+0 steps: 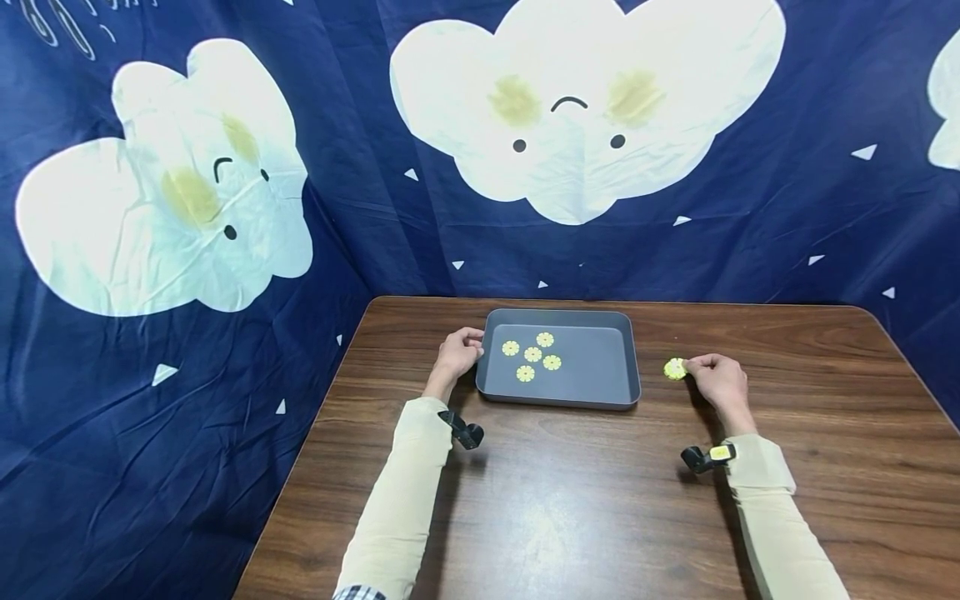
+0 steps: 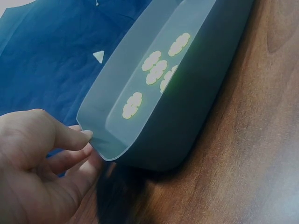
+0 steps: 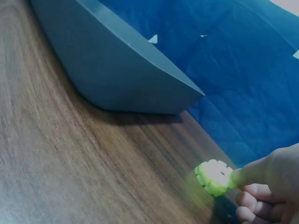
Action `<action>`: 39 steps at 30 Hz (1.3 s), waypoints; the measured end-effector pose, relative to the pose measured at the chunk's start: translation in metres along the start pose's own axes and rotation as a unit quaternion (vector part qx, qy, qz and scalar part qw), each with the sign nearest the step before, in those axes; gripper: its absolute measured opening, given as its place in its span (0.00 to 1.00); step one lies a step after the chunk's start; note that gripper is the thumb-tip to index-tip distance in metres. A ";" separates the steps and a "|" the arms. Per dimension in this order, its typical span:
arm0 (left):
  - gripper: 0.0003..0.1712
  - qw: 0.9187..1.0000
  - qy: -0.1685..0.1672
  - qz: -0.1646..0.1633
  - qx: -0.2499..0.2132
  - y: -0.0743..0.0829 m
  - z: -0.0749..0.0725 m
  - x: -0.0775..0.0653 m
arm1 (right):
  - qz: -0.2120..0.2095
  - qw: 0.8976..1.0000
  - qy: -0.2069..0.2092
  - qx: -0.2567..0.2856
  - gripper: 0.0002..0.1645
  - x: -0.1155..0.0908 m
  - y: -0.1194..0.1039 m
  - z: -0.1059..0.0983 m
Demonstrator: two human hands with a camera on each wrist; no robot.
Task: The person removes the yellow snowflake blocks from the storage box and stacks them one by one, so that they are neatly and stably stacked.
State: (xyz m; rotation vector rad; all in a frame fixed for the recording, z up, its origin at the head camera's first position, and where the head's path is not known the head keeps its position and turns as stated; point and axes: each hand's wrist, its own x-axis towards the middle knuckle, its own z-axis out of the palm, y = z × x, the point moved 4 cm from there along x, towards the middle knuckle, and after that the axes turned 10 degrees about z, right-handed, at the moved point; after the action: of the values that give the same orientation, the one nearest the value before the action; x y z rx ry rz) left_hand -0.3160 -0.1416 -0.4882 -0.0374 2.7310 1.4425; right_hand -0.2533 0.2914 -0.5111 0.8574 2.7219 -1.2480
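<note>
A dark grey rectangular baking pan (image 1: 592,367) lies on the table. On its floor, toward the left, are several pale yellow flower-shaped discs (image 1: 532,354) with scalloped edges and small centre holes. My left hand (image 1: 459,353) grips the pan's left end, its thumb at the rim in the left wrist view and some fingers partly hidden. To the right of the pan, my right hand (image 1: 722,383) pinches another yellow flower-shaped disc (image 3: 215,177) between thumb and finger. This disc is just over the table, apart from the pan; whether it touches the wood I cannot tell.
The brown wooden table (image 1: 555,492) extends to both sides and in front of the pan. Behind it and on the left hangs a blue cloth (image 1: 465,242) with white clouds. A black wrist mount (image 1: 463,430) sits on each forearm.
</note>
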 end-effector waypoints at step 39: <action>0.22 1.000 -0.017 -0.009 -0.006 0.000 -0.001 -0.001 | -0.090 0.995 0.044 0.010 0.17 -0.021 -0.038 -0.002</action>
State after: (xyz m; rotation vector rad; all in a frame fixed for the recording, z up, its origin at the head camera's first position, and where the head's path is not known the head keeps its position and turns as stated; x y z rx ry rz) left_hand -0.3146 -0.1422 -0.4874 -0.0380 2.6881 1.4409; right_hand -0.2538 0.2630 -0.4782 0.6985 2.9167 -1.2993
